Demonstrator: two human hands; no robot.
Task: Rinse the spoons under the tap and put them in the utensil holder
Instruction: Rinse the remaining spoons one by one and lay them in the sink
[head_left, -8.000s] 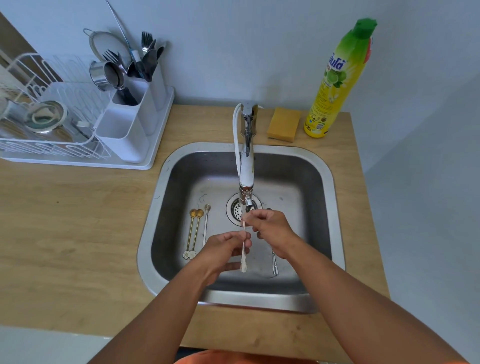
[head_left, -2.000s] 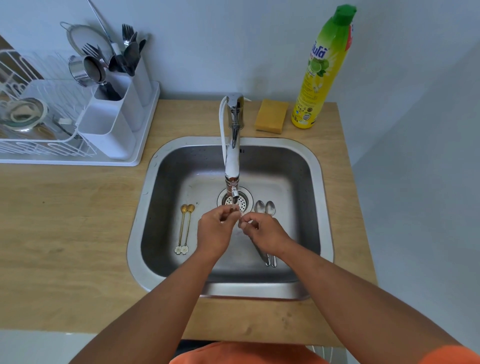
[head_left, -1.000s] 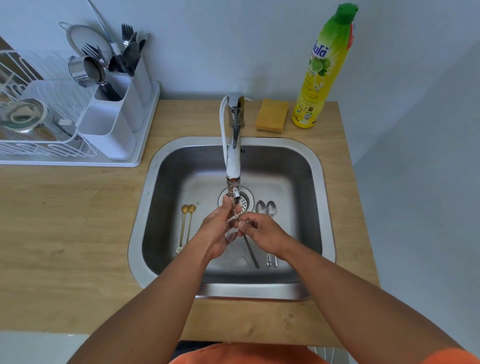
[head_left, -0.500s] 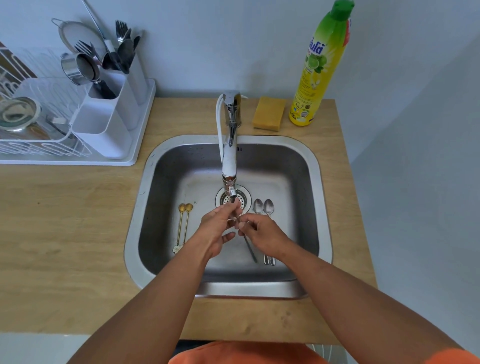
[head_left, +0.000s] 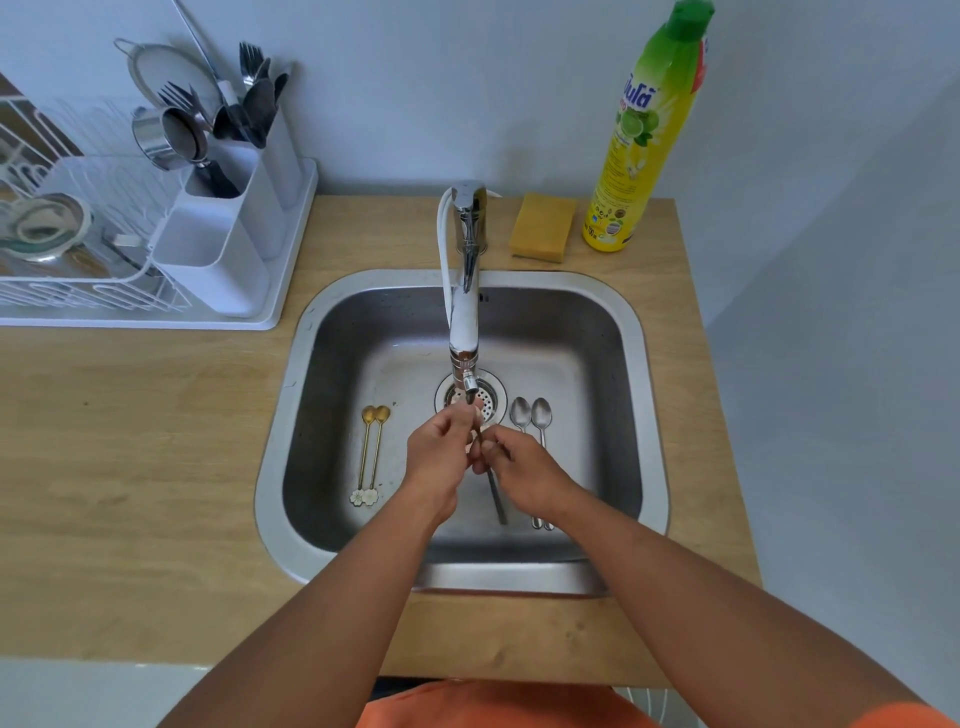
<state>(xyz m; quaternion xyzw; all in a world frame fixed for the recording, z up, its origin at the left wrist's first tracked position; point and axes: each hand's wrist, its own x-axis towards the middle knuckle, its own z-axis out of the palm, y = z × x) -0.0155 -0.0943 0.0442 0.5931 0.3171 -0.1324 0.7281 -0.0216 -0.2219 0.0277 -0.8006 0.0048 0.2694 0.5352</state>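
Both my hands meet over the steel sink (head_left: 647, 395), just below the spout of the tap (head_left: 464, 332). My left hand (head_left: 439, 457) pinches the bowl end of a silver spoon (head_left: 496, 493). My right hand (head_left: 524, 473) grips its handle, which points down toward me. Two gold spoons with flower ends (head_left: 370, 452) lie on the sink floor at the left. Two silver spoons (head_left: 532, 415) lie right of the drain. The white utensil holder (head_left: 228, 228) stands at the back left with forks and spoons in its rear compartments.
A white dish rack (head_left: 78, 249) with a bowl stands on a white tray beside the holder. A yellow sponge (head_left: 543, 226) and a tall green-yellow soap bottle (head_left: 644, 130) sit behind the sink. A wooden counter (head_left: 130, 467) surrounds the sink.
The three spoons left of the drain are now two, and two silver spoons now lie right of it. Over the last second my hands stay under the spout, working a silver spoon.
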